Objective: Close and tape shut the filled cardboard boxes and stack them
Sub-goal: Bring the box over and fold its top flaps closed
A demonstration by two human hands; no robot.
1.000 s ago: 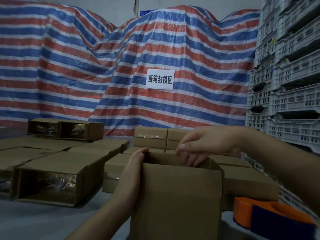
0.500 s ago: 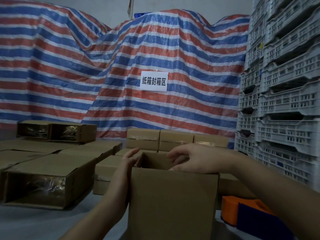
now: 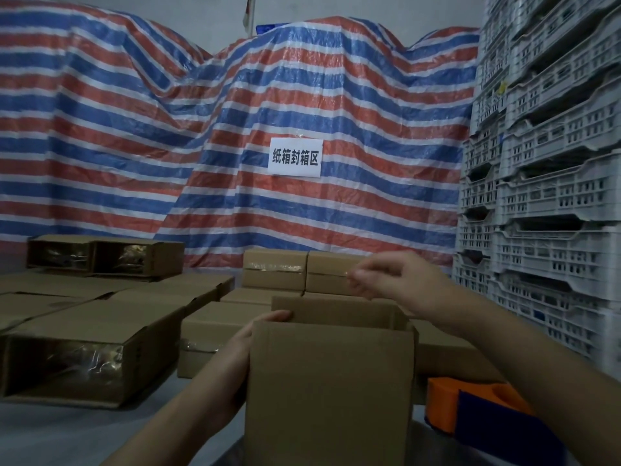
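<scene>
Cardboard box (image 3: 331, 391) in left hand (image 3: 240, 354) (gripping), loosely curled right hand (image 3: 396, 280) above.

Open box (image 3: 331, 391) top free — crates (image 3: 551, 203) wall the right.

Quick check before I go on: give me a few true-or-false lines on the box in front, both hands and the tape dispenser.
1. The front box is taped shut. False: its top is open.
2. The left hand holds the box's left side. True.
3. The right hand holds the tape dispenser. False: it is above the box; the dispenser lies lower right.
4. Grey crates are stacked on the right. True.
</scene>
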